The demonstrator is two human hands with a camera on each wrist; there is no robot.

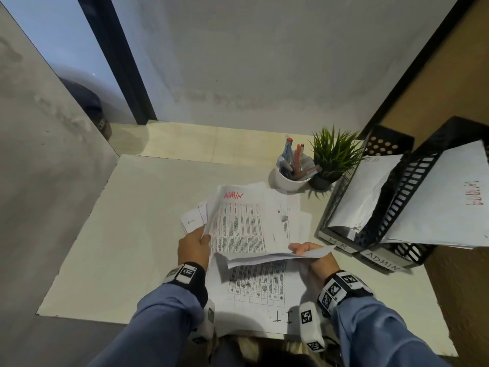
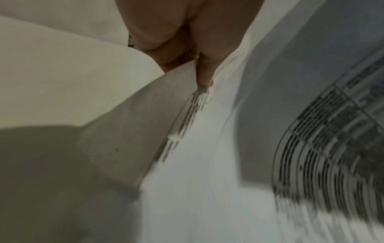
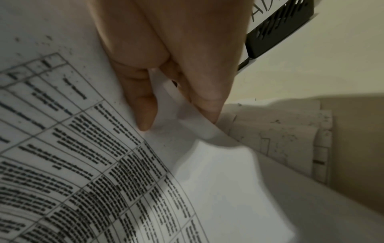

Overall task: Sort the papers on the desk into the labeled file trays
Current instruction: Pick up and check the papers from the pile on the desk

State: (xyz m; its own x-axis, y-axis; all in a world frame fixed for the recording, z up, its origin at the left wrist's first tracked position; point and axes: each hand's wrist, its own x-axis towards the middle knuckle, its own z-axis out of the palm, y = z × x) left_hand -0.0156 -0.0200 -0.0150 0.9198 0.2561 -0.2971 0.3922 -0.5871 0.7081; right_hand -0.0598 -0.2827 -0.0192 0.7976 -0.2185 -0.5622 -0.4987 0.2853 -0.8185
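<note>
A printed sheet marked ADMIN in red (image 1: pixel 243 223) is lifted off the pile at mid-desk. My left hand (image 1: pixel 197 243) pinches its left edge, and in the left wrist view the fingers (image 2: pixel 204 72) clamp the paper's edge. My right hand (image 1: pixel 308 251) pinches the sheet's lower right corner (image 3: pixel 199 125) between thumb and fingers. Under it lies a sheet marked IT (image 1: pixel 264 287). More papers (image 1: pixel 293 213) fan out behind. Two black file trays stand at the right: one labeled HR (image 1: pixel 337 243), one labeled ADMIN (image 1: pixel 381 260). Each holds paper.
A white cup of pens (image 1: pixel 292 174) and a small potted plant (image 1: pixel 330 157) stand behind the pile, left of the trays. A wall runs along the desk's left side. The desk's front edge (image 1: pixel 158 323) is near my forearms.
</note>
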